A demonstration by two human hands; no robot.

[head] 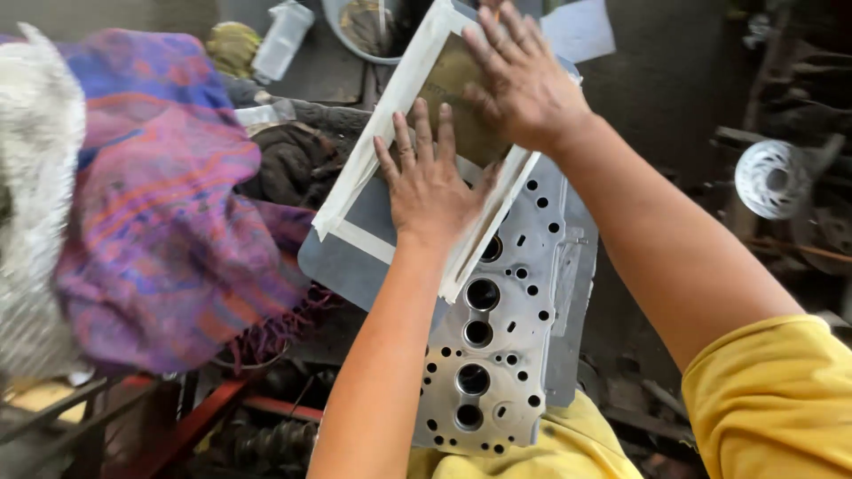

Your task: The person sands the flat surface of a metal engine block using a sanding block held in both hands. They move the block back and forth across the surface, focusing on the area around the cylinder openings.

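Yellow sleeves frame the bottom of the view, and both bare forearms reach forward over a grey metal cylinder head (497, 355) drilled with rows of round holes. Its far end is covered by a flat block (390, 124) edged in pale tape with a brownish abrasive face. Left hand (429, 182) lies flat on the block, fingers spread, grip apart. Right hand (524, 75) presses palm-down farther along, also spread, clamped on nothing. The step in hand looks like rubbing the block over the head's face; the next stroke calls for even downward pressure, keeping it level. A purple-and-orange blanket (169, 204) lies to the left.
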